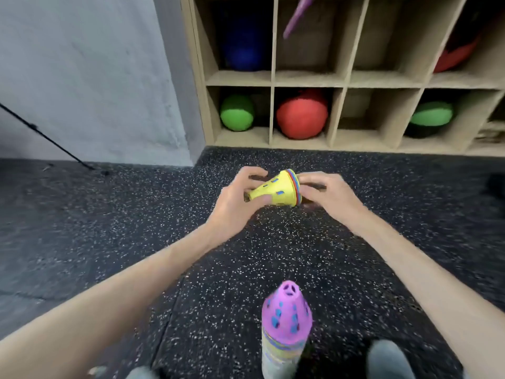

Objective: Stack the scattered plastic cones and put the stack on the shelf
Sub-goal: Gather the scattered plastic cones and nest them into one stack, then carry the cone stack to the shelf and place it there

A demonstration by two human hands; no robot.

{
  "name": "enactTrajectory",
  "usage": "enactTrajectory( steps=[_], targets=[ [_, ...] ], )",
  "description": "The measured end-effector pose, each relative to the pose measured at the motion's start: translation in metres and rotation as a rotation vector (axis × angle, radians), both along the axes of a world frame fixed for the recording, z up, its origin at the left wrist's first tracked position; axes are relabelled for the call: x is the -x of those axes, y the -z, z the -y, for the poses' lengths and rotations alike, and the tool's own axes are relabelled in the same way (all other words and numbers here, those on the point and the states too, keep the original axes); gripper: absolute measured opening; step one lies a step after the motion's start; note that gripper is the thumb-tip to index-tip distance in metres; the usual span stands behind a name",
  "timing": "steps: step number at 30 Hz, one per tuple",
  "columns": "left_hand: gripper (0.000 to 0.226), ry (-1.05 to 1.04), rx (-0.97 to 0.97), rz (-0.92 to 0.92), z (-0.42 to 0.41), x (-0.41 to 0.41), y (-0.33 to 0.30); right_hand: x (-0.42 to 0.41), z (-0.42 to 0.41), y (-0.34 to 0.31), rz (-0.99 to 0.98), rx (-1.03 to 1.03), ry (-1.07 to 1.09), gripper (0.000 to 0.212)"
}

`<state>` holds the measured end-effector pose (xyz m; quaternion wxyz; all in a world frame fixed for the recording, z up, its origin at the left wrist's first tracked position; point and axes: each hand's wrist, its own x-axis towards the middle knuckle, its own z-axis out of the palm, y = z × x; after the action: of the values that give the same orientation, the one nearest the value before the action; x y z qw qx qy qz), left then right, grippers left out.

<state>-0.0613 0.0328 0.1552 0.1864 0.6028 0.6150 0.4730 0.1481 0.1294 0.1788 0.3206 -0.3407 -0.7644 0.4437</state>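
Small cone stack (pixel 276 191), yellow outermost, held on its side above the speckled floor (pixel 109 228), clear of it

Long axis roughly horizontal: narrow tip toward the left, stacked rims (red, blue visible at the edge) toward the right

Left hand (pixel 235 198) curled round the narrow end, thumb under, fingers over; grasping the cones

Right hand (pixel 325 192) at the rim end, fingers bent against the wide base; looks to be gripping it, though contact is partly hidden behind the rims

Second, taller stack (pixel 285 324), purple cone on top, standing upright on the floor near the person, well apart from the held one and below it in view

Shelf (pixel 347 80) straight ahead beyond both hands; cubbies hold a green ball (pixel 236 116), a red ball (pixel 302 117), others; lower third cubby appears free

Judgement: held stack must turn from horizontal to tip-up before joining the purple-topped stack; wide end at the right hand, so that hand likely guides the open base down over the purple tip

Risk: loose nesting, inner cones could slide out while tilted
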Motion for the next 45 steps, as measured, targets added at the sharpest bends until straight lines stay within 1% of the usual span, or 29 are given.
enactTrajectory(
  steps=[3, 5, 7, 9, 12, 17, 19, 22, 24, 26, 28, 30, 32, 35, 38, 40, 42, 45],
  targets=[
    [0.044, 0.015, -0.029, 0.038, 0.034, -0.022, -0.030, -0.029, 0.043, -0.023, -0.066, 0.009, 0.028, 0.032],
    [0.043, 0.041, -0.041, 0.063, 0.048, -0.036, -0.044, -0.047, 0.064, -0.030, -0.052, 0.024, -0.008, 0.049],
    [0.043, 0.067, -0.067, 0.084, 0.067, -0.053, -0.058, -0.066, 0.087, -0.037, -0.055, 0.023, -0.042, 0.057],
    [0.044, 0.080, -0.090, 0.138, 0.086, -0.069, -0.065, -0.077, 0.110, -0.042, -0.091, 0.034, -0.058, 0.053],
    [0.046, 0.062, -0.154, 0.276, 0.110, -0.084, -0.069, -0.083, 0.145, -0.042, -0.146, 0.045, -0.047, 0.046],
    [0.047, -0.024, -0.252, 0.559, 0.137, -0.095, -0.070, -0.070, 0.188, -0.028, -0.277, 0.109, 0.024, 0.050],
    [0.045, -0.028, -0.256, 0.601, 0.145, -0.093, -0.066, -0.061, 0.197, -0.019, -0.287, 0.123, 0.037, 0.054],
    [0.043, -0.026, -0.224, 0.582, 0.154, -0.084, -0.054, -0.052, 0.203, 0.000, -0.204, 0.147, 0.025, 0.058],
    [0.038, -0.012, -0.197, 0.530, 0.157, -0.080, -0.042, -0.052, 0.200, 0.012, -0.130, 0.157, 0.025, 0.059],
    [0.036, 0.009, -0.133, 0.426, 0.158, -0.081, -0.026, -0.057, 0.195, 0.021, -0.028, 0.152, 0.016, 0.048],
    [0.040, 0.067, -0.037, 0.318, 0.158, -0.088, -0.007, -0.064, 0.190, 0.029, 0.055, 0.152, 0.010, 0.037],
    [0.046, 0.111, 0.030, 0.349, 0.157, -0.095, 0.011, -0.066, 0.187, 0.036, 0.044, 0.149, 0.007, 0.035],
    [0.051, 0.088, 0.030, 0.422, 0.156, -0.100, 0.022, -0.065, 0.188, 0.038, 0.013, 0.111, -0.003, 0.033],
    [0.052, 0.048, 0.011, 0.429, 0.156, -0.099, 0.032, -0.058, 0.191, 0.041, -0.002, 0.032, -0.008, 0.031],
    [0.053, 0.043, 0.015, 0.346, 0.159, -0.089, 0.044, -0.050, 0.195, 0.038, -0.057, 0.019, 0.019, 0.036],
    [0.055, 0.054, 0.035, 0.257, 0.162, -0.085, 0.051, -0.043, 0.199, 0.034, -0.015, -0.055, 0.008, 0.040],
    [0.055, 0.061, 0.058, 0.230, 0.162, -0.082, 0.058, -0.037, 0.203, 0.033, 0.069, -0.153, -0.018, 0.038],
    [0.062, 0.034, 0.102, 0.193, 0.159, -0.077, 0.068, -0.037, 0.198, 0.038, 0.088, -0.190, -0.008, 0.032]
  ],
)
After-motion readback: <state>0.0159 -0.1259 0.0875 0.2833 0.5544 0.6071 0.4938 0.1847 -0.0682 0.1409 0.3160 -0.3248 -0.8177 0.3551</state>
